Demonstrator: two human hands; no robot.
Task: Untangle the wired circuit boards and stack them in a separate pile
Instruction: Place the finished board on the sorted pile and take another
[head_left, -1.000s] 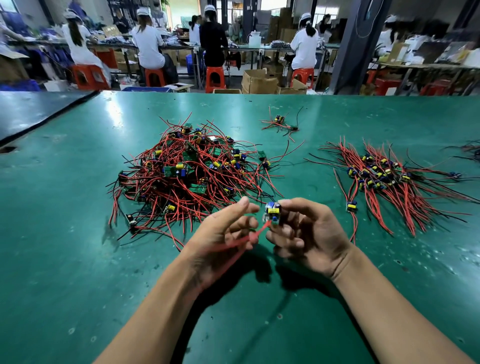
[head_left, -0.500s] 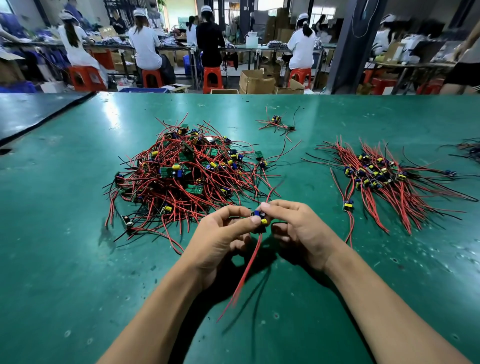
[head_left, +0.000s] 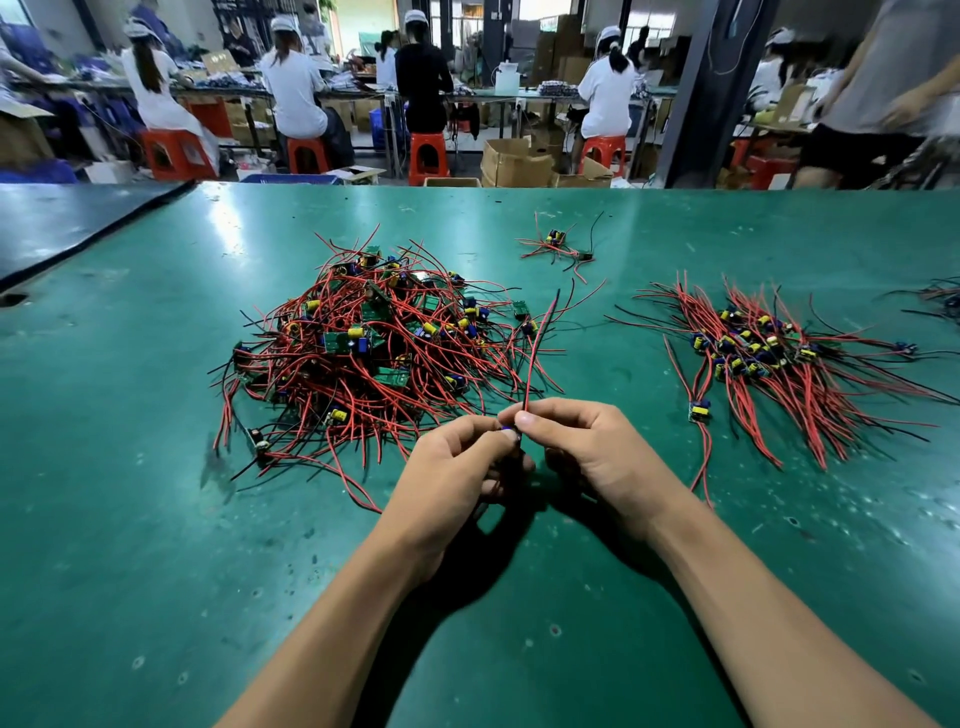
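We note L hand (head_left: 457, 467) & R hand (head_left: 587, 452) both pinching one small blue-capped circuit board (head_left: 506, 427) btwn fingertips, over the green bench (head_left: 156, 519). Its red & black wires (head_left: 537, 343) stick up. Tangled red-wired heap of boards (head_left: 363, 353) sits beyond, left; neater fanned pile of boards (head_left: 753, 348) lies right, well apart.

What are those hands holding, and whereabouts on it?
The left hand and right hand both pinch one small circuit board by its body, mostly hidden; its red wires stick up free.
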